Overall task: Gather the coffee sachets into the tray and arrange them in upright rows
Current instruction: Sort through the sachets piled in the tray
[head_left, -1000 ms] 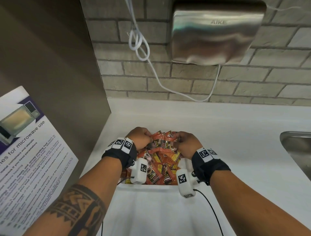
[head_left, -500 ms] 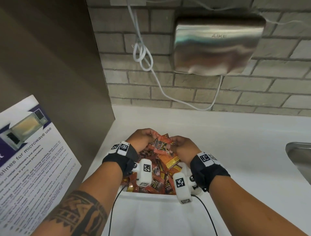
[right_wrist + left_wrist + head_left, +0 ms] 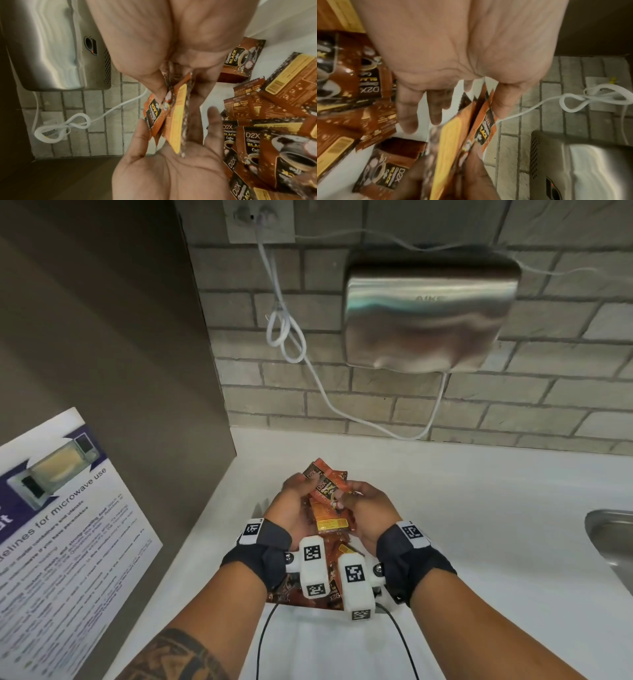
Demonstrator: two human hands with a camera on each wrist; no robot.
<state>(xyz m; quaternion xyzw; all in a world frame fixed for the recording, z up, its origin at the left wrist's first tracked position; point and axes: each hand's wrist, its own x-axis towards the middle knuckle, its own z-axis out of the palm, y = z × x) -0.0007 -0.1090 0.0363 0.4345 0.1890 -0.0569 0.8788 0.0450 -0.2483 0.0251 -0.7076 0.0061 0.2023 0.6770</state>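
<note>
While loose sachets (image 3: pixel 329 563) crowd the tray (image 3: pixel 255 510) below, both hands (image 3: pixel 291 508) (image 3: pixel 368 513) pinch one raised bundle (image 3: pixel 327 491) in open air.

1. I see a steel hand dryer (image 3: pixel 428 313) mounted on the grey brick wall (image 3: pixel 565 392).
2. Its white cord (image 3: pixel 291 337) runs up to a wall outlet (image 3: pixel 260 220), knotted in a loop on the way.
3. A microwave-use notice (image 3: pixel 58 529) hangs on the brown panel (image 3: pixel 102 337) at left.
4. At the far right of the white counter (image 3: pixel 479 508) I make out what is probably a steel sink (image 3: pixel 613 539), only its edge showing.
</note>
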